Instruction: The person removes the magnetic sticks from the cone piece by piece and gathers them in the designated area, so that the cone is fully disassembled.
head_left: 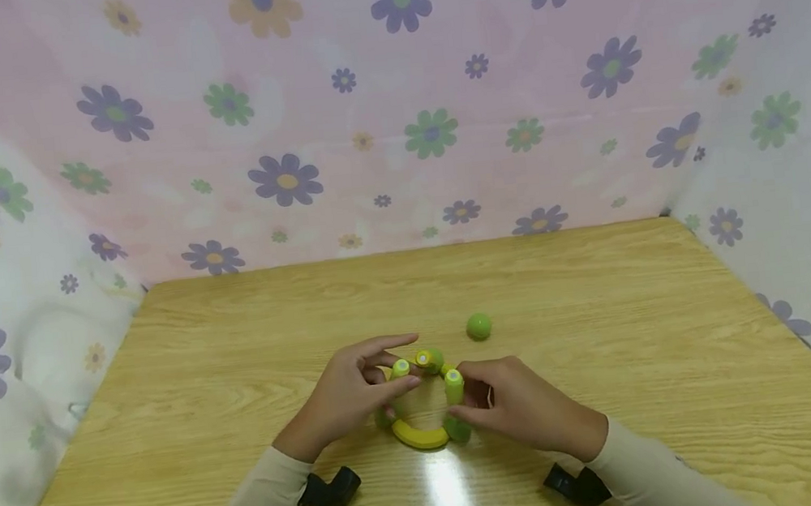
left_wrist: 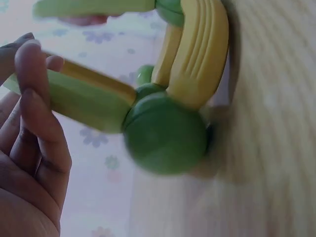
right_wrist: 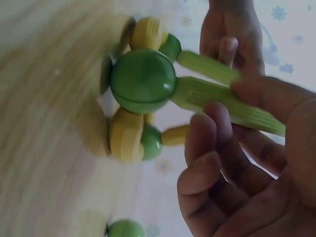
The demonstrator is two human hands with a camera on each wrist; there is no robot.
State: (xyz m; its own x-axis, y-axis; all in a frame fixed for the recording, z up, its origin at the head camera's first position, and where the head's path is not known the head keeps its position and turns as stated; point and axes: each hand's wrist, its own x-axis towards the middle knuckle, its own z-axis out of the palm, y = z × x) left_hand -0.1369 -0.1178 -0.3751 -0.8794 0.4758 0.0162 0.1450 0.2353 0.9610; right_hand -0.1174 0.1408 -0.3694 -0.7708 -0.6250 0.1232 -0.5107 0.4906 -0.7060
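Left grip point(head_left: 345, 391): fingers curled round the left green stick point(left_wrist: 91, 102). Curved yellow bar point(head_left: 421, 435): joined to green balls point(right_wrist: 143, 79) in a ring, roughly midway between the counter's point(head_left: 237, 334) left and right edges. Yellow stick point(head_left: 425, 358): raised, ring's far side. Right green stick point(head_left: 455, 391): pinched by right grip point(head_left: 519, 407). Loose ball point(head_left: 479, 326): beyond the ring, toward the far edge.

Curved, grooved yellow bars point(head_left: 421, 436) linked three glossy green balls point(right_wrist: 143, 79) low on the surface point(head_left: 237, 326). Two light-green rods point(head_left: 454, 390) rose from the left and right balls, pale round ends uppermost; a yellow rod point(right_wrist: 175, 135) stood on the far one. A loose ball point(head_left: 479, 326) lay apart, beyond them.
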